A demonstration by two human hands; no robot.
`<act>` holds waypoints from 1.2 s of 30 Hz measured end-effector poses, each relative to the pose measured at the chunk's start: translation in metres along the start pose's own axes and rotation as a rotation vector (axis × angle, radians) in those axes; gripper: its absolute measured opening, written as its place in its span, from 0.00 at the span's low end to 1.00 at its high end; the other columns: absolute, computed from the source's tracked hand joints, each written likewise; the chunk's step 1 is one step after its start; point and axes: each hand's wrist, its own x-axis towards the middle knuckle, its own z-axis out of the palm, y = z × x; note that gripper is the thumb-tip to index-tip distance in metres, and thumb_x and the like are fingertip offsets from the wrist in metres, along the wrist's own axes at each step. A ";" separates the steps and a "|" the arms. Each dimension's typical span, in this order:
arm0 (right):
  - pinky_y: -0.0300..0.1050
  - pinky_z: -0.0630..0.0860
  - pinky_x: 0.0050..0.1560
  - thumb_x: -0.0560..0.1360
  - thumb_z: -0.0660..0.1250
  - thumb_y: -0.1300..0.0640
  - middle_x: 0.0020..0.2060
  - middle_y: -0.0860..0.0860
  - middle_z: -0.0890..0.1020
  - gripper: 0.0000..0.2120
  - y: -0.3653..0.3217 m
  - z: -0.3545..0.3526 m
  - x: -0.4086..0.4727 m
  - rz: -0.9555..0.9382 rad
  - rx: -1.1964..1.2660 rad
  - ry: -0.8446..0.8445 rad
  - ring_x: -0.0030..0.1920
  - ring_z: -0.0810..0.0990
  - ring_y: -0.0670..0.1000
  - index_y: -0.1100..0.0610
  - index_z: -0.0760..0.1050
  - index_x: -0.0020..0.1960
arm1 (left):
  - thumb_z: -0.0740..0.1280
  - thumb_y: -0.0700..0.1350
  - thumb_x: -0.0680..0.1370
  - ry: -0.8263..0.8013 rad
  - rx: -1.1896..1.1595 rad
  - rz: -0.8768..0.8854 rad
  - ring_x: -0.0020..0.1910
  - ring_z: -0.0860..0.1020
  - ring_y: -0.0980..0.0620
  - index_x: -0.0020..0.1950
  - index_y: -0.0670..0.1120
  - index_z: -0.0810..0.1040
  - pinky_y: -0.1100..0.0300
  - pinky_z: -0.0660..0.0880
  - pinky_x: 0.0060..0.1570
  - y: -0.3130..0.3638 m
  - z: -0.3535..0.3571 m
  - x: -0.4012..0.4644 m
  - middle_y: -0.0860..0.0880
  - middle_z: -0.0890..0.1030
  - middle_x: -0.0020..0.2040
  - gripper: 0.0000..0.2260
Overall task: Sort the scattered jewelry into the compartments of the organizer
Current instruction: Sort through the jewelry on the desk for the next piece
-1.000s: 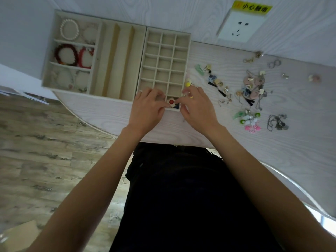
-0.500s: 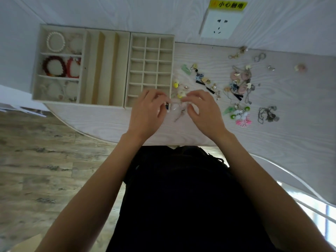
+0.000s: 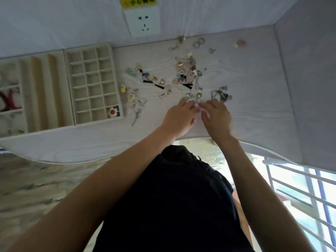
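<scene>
We've got both hands together over the scattered jewelry (image 3: 183, 77): left hand (image 3: 179, 118) and right hand (image 3: 216, 119) pinching at a small pink piece (image 3: 199, 107), likely picking or untangling it for the grid organizer (image 3: 93, 84), well apart. Flower earring (image 3: 113, 111) sits in its near-right cell. Pale woodgrain table (image 3: 254, 99), wall socket (image 3: 144, 21) behind.

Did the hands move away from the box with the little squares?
Yes. Both hands, left and right, went right, away from the grid box to the loose jewelry pile. The flower piece stays in the corner square.
</scene>
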 end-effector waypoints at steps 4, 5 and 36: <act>0.50 0.75 0.48 0.72 0.67 0.64 0.50 0.55 0.79 0.14 0.005 -0.003 0.001 0.049 -0.021 -0.027 0.52 0.76 0.57 0.56 0.78 0.57 | 0.72 0.40 0.72 0.136 -0.003 -0.007 0.48 0.77 0.46 0.53 0.49 0.82 0.55 0.76 0.42 -0.009 0.003 -0.013 0.49 0.81 0.49 0.11; 0.50 0.75 0.47 0.72 0.68 0.63 0.50 0.55 0.79 0.14 0.007 -0.004 0.001 0.053 -0.025 -0.025 0.53 0.76 0.58 0.56 0.78 0.57 | 0.72 0.40 0.71 0.153 -0.008 -0.019 0.46 0.77 0.47 0.52 0.49 0.83 0.56 0.76 0.40 -0.012 0.003 -0.016 0.49 0.81 0.48 0.11; 0.39 0.71 0.22 0.76 0.62 0.58 0.35 0.52 0.80 0.09 -0.034 0.010 -0.007 -0.296 0.062 0.134 0.25 0.74 0.50 0.60 0.77 0.41 | 0.68 0.42 0.74 0.117 -0.388 -0.323 0.40 0.78 0.51 0.47 0.46 0.82 0.61 0.70 0.42 -0.022 -0.023 -0.028 0.49 0.80 0.41 0.04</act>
